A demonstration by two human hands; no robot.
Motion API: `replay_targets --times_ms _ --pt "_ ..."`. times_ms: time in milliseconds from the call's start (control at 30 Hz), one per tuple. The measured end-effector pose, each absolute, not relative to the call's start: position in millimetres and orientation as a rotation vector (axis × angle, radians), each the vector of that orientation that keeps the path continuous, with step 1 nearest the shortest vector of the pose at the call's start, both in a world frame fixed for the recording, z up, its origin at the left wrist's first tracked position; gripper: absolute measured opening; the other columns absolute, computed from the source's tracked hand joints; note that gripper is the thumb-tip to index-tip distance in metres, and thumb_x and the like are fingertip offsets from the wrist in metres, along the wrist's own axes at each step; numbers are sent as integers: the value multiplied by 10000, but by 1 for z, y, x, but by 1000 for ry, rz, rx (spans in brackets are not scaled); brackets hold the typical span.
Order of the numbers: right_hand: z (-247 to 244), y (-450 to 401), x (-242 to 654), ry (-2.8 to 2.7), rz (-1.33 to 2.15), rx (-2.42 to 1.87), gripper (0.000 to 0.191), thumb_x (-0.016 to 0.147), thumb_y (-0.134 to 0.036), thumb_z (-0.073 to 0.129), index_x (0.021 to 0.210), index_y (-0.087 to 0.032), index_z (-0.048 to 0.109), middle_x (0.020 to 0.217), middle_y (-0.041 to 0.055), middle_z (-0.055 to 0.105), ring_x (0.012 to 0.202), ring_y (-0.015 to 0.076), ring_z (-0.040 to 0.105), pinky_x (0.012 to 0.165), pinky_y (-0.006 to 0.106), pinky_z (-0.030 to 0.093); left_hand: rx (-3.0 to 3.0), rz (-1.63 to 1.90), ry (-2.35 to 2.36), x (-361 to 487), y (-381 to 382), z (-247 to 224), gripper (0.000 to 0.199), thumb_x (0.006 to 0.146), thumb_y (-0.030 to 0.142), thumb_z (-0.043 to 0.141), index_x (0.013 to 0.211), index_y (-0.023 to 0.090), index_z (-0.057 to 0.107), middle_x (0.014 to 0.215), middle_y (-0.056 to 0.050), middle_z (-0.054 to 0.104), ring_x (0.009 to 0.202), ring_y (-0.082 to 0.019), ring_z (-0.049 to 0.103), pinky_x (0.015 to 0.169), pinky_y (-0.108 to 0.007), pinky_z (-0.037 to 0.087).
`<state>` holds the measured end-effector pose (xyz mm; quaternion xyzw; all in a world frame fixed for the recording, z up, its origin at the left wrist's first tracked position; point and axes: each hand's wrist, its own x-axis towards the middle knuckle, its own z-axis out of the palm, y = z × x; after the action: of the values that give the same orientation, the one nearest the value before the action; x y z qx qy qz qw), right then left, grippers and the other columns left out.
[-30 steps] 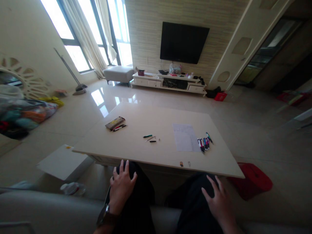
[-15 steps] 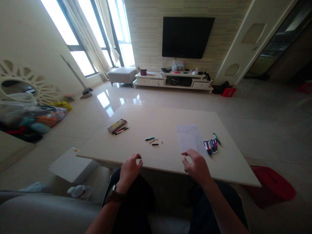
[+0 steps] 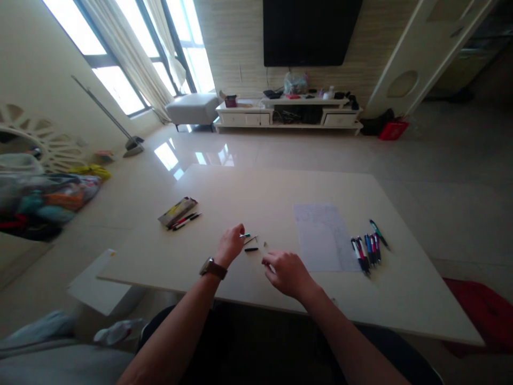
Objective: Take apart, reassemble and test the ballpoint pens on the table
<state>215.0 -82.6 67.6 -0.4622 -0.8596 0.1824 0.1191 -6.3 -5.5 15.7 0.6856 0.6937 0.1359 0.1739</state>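
My left hand (image 3: 231,245), with a brown-strapped watch at its wrist, has its fingertips closed on a green pen barrel (image 3: 246,235). Beside it on the table lie a thin pen refill (image 3: 250,240) and a short black pen part (image 3: 251,249). A tiny grey piece (image 3: 265,244) sits just beyond the fingertips of my right hand (image 3: 287,274). That hand hovers low over the table, fingers bent and thumb a little apart, with nothing visible between them.
A written sheet of paper (image 3: 320,235) lies right of centre. Several pens (image 3: 366,250) are lined up at its right edge. Toward the left are a pen box (image 3: 178,211) and more pens (image 3: 186,221). The cream table (image 3: 256,192) ends close to my lap.
Both hands have moved forward over the table to the loose pen parts, the right one also leftward. My left fingers have closed on the green barrel. The view has tipped down.
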Motion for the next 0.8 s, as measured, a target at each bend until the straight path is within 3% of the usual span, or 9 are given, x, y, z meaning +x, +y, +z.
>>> replay_targets --times_ms 200,367,567,667,800 --pt "66 -82 230 -2469 721 -1365 127 904 -182 545 907 -210 669 873 10 673 779 142 594 696 284 327 2052 143 1989 -12 3 -7 169 887 218 575 1042 187 637 1117 -103 623 1056 -232 558 849 -321 434" --pt "60 -85 229 -2474 789 -1337 117 909 -173 542 892 -205 654 863 7 664 768 135 578 687 280 319 2030 75 2020 -20 6 -13 124 900 182 514 994 154 590 1102 -144 599 1047 -260 547 848 -349 433" --pt "57 -83 221 -2522 790 -1333 119 902 -156 543 891 -201 654 870 20 668 780 143 583 685 283 320 1963 203 1935 -15 7 -5 307 915 56 355 1189 129 473 972 -110 646 878 -193 604 761 -300 432" --pt "57 -82 218 -2524 791 -1330 123 903 -158 544 899 -202 659 873 23 670 782 147 583 692 283 325 1897 188 1867 -13 7 -4 268 930 152 444 1191 143 500 956 -98 667 871 -197 620 754 -298 436" --pt "57 -83 216 -2533 779 -1337 126 908 -171 537 883 -202 657 858 21 668 760 145 583 667 288 313 1897 53 1809 -14 6 -11 201 872 245 610 1054 162 607 916 -83 687 869 -200 628 748 -284 432"
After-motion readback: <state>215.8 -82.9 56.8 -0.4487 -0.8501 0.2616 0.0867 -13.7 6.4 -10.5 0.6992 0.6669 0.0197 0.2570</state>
